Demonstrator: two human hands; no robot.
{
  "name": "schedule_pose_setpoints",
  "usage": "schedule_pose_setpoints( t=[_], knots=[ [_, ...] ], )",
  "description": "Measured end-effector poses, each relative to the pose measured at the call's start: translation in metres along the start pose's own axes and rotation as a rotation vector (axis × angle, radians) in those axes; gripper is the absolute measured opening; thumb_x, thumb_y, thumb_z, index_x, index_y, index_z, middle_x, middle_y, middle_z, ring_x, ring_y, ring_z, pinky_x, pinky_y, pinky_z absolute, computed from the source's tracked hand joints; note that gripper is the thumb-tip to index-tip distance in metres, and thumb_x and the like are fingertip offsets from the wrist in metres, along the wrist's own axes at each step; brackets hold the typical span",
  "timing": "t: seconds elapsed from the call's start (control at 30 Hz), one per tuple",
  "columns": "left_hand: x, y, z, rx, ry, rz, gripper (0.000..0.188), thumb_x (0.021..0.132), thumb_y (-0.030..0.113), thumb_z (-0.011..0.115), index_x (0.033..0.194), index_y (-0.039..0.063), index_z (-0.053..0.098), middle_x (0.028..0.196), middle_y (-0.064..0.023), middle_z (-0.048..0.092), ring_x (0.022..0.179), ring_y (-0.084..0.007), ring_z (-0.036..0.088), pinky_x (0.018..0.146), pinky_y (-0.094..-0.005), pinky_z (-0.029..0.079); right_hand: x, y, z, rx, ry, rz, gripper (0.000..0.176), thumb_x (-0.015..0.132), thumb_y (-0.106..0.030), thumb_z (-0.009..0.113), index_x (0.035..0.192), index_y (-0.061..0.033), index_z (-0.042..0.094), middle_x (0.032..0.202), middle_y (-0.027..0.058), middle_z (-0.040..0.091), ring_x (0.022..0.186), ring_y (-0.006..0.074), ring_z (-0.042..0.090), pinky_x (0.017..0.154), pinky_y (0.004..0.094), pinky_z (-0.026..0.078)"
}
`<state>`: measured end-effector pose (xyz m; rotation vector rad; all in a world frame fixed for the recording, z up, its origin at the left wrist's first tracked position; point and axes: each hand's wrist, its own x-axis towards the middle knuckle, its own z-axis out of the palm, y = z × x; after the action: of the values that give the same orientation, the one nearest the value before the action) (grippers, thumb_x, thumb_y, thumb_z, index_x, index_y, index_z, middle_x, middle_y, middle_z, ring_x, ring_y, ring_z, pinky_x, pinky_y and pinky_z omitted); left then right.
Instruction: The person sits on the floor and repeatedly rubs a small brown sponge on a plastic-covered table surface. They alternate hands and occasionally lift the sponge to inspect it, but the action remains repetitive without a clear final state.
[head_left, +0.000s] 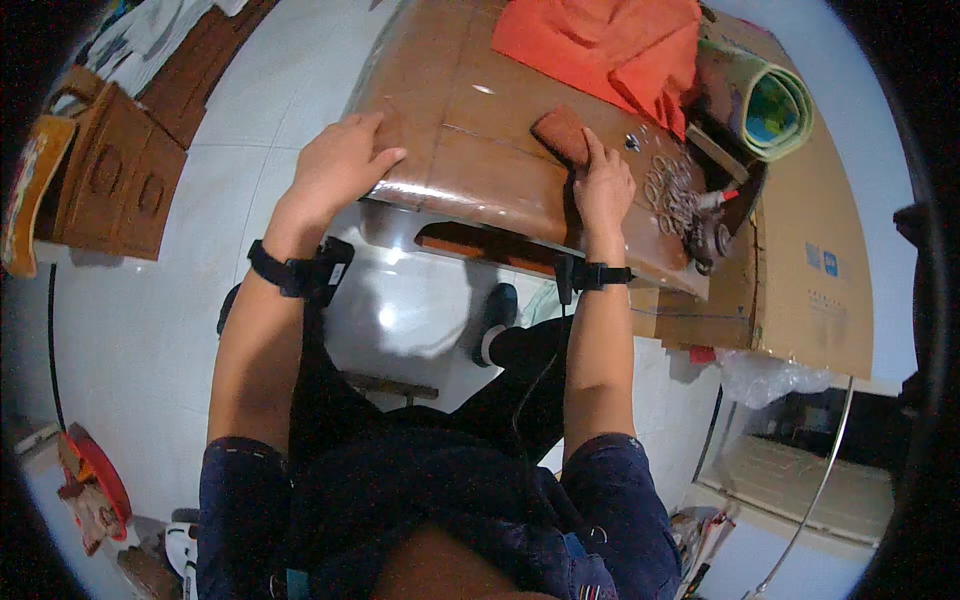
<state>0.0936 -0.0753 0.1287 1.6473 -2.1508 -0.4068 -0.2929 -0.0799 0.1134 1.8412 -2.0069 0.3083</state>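
Note:
My left hand (341, 157) lies at the left front corner of a brown wooden table (480, 169), thumb apart from the fingers and nothing held. Farther right, my right hand (606, 187) grips the near end of a reddish-brown pad or folded cloth (561, 133), which touches the tabletop; its exact kind is unclear. A bright orange cloth (600, 45) is spread at the table's far side. Small shiny metal pieces (632, 142) sit just right of the pad. Beside them is a tangle of pale rings or cord (666, 184).
A small red-tipped tube (716, 199) lies at the table's right edge. Behind it is a rolled green foam mat (772, 112), near a large cardboard box (814, 277). Wooden drawers (124, 172) stand to the left. A thin cable (536, 386) hangs from my right wrist strap (604, 277).

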Motion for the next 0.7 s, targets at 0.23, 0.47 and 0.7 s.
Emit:
schedule_pose_setpoints(
  t=[0.23, 0.47, 0.7],
  knots=[
    [0.001, 0.009, 0.012, 0.148, 0.009, 0.004, 0.059, 0.1, 0.041, 0.072, 0.143, 0.001, 0.062, 0.138, -0.0193, 0.064, 0.124, -0.0407, 0.064, 0.1, -0.0507, 0.058, 0.0, 0.015, 0.018, -0.023, 0.075, 0.034, 0.068, 0.083, -0.019, 0.081, 0.148, -0.0261, 0.063, 0.123, 0.0131, 0.069, 0.117, 0.0356, 0.065, 0.107, 0.0532, 0.047],
    [0.002, 0.031, 0.031, 0.26, 0.023, -0.061, 0.055, 0.1, 0.037, 0.071, 0.14, 0.002, 0.058, 0.134, -0.0211, 0.061, 0.12, -0.0434, 0.064, 0.095, -0.0521, 0.06, 0.003, 0.005, 0.028, -0.075, 0.069, 0.082, 0.062, 0.085, -0.016, 0.075, 0.146, -0.0242, 0.065, 0.121, 0.0155, 0.069, 0.117, 0.0385, 0.065, 0.108, 0.0576, 0.045],
    [0.002, 0.031, 0.039, 0.286, 0.041, -0.057, 0.052, 0.102, 0.038, 0.068, 0.135, 0.0, 0.059, 0.135, -0.0228, 0.06, 0.122, -0.0432, 0.063, 0.093, -0.052, 0.061, 0.003, 0.003, 0.032, -0.103, 0.05, 0.101, 0.066, 0.085, -0.019, 0.077, 0.149, -0.0264, 0.062, 0.124, 0.0141, 0.068, 0.118, 0.0381, 0.064, 0.109, 0.0572, 0.045]
  ],
)
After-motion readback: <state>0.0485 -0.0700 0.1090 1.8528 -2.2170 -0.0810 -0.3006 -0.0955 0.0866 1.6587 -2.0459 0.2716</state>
